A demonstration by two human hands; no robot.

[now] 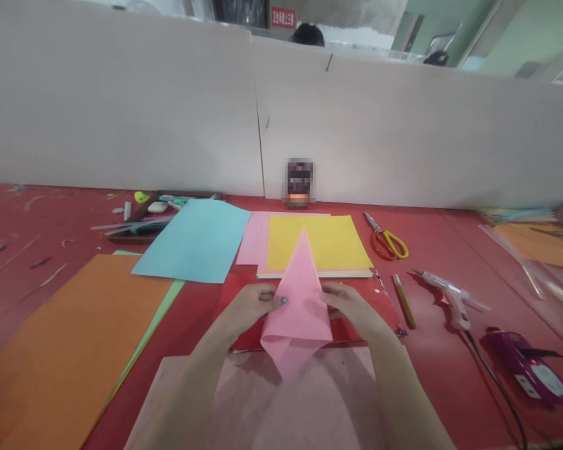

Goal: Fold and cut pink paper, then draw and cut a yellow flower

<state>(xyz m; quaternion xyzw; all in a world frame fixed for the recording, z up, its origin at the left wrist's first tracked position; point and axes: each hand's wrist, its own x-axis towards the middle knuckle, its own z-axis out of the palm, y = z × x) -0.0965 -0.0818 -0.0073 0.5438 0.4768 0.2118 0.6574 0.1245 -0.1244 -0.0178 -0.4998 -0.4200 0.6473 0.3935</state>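
A pink sheet of paper (301,290), folded into a kite-like shape with its narrow point away from me, is held up in the middle. My left hand (251,308) grips its left edge between thumb and fingers, the thumb lying on the front. On the opposite edge, my right hand (349,306) pinches the paper, its fingertips partly hidden behind it. Beneath the paper lies a red board or mat (366,322) with worn edges. Yellow paper (328,244) sits just beyond, on top of other coloured sheets.
Blue paper (194,244) and orange paper (75,319) lie to the left, near a tray (136,234) of tools. Scissors (387,240), a yellowish stick-like tool (405,303), a hot glue gun (448,297) and a purple power strip (530,365) are on the right. A white partition (169,100) stands behind.
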